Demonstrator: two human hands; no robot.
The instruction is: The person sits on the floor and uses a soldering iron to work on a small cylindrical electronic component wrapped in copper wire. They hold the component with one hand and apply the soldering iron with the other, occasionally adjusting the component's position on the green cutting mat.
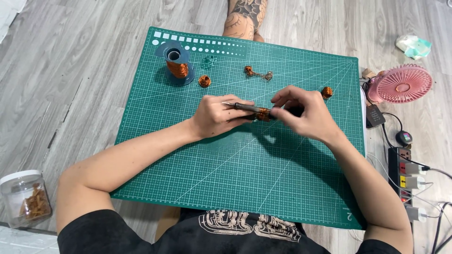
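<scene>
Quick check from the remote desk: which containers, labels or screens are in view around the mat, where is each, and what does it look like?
Clear jar: floor, lower left; white lid, brownish bits inside.
Wire spool: mat's upper left; blue-grey flanges, copper wire.
Small round device: right of mat, under the pink fan; black, tiny lit coloured face.
Cutting mat: green, white grid and printed scale.
No labelled packages show.

We wear a black short-sleeved cotton T-shirt [226, 235], seen at the near edge of the view, with a pale line-drawn graphic print [247, 225] across the chest. The sleeves end above the elbows, so both forearms are bare down to the wrists. Our left hand [219, 115] and our right hand [306, 113] carry no gloves, rings, watch or bracelets that we can make out. At the far edge a bare tattooed leg [245, 19] shows dark, dense patterned ink.
</scene>
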